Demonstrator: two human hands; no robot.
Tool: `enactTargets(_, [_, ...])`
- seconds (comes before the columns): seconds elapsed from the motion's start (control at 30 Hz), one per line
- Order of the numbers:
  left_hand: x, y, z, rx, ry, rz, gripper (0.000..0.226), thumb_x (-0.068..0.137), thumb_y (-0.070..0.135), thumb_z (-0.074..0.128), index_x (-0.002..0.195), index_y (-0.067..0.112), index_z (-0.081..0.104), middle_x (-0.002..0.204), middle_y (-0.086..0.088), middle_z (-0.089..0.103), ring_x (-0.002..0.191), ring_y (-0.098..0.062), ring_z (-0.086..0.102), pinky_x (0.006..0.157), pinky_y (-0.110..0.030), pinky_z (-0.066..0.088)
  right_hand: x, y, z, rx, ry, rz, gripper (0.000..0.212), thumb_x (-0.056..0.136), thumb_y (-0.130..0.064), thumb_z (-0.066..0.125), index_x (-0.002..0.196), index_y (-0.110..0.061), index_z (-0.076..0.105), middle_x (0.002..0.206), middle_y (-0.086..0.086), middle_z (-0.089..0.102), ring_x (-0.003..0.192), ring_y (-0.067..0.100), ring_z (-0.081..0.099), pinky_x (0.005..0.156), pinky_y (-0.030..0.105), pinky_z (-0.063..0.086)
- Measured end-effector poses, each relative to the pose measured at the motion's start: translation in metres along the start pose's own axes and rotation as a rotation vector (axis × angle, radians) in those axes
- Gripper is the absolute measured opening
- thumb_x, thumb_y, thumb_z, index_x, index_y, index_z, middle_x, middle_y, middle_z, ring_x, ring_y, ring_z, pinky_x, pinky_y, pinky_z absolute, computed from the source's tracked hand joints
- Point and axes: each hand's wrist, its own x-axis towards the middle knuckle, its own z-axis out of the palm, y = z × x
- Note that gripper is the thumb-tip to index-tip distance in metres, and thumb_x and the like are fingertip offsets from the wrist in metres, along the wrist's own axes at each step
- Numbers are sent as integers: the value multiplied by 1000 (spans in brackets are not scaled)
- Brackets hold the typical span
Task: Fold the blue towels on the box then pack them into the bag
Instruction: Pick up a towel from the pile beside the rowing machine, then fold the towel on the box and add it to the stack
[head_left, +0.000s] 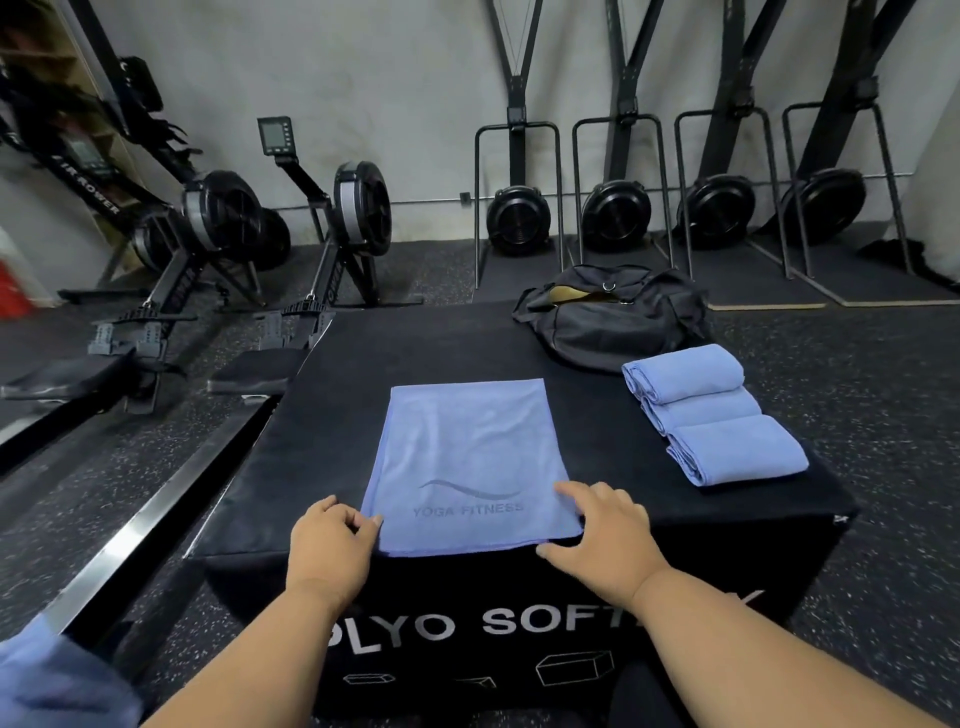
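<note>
On the black box (519, 338), near edge: the flat blue towel (467, 452) lies lengthwise away from me. My left hand (330, 545) pinches its near left corner; my right hand (605, 530) rests spread on the near right corner. Best to lift both corners evenly and meet the far hem squarely. Open room ahead; three folded towels (714, 415) sit right, bag (613, 317) beyond.
</note>
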Motion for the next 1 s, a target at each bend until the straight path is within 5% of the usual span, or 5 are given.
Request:
enactTargets(0.2, [8, 2, -9, -78, -1, -79, 53, 96, 31, 65, 58, 10, 36, 61, -4, 52, 83, -12, 47, 76, -29, 47, 11, 5, 11, -51, 198, -119, 38, 75, -51, 58, 106, -38, 75, 98, -9, 49, 91, 20, 54, 88, 42, 45])
enactTargets(0.37, [2, 11, -9, -86, 58, -129, 41, 93, 31, 69, 60, 9, 58, 62, -2, 64, 65, -19, 57, 62, -30, 48, 11, 6, 18, -118, 247, -269, 44, 67, -57, 65, 107, -39, 68, 109, -9, 52, 90, 18, 54, 80, 38, 44])
enactTargets(0.47, [-6, 13, -9, -20, 104, -151, 34, 92, 36, 70, 62, 19, 66, 65, 7, 68, 71, -16, 63, 63, -31, 44, 15, 1, 28, -157, 177, -277, 49, 63, -68, 66, 104, -41, 62, 109, -9, 51, 89, 18, 52, 81, 38, 43])
enactTargets(0.8, [-13, 12, -6, -6, 83, -240, 27, 98, 35, 65, 79, 17, 65, 73, 3, 70, 72, -17, 63, 61, -31, 43, 27, 12, 19, -119, 323, -369, 26, 73, -26, 44, 75, -32, 69, 84, -13, 59, 71, 19, 56, 60, 33, 45])
enactTargets(1.0, [-27, 10, -2, -160, 30, -367, 31, 91, 47, 71, 95, 20, 55, 84, -2, 72, 77, -24, 68, 59, -32, 47, 20, 24, 15, -91, 250, -332, 22, 67, -21, 65, 81, -36, 72, 89, -11, 58, 72, 19, 57, 60, 34, 47])
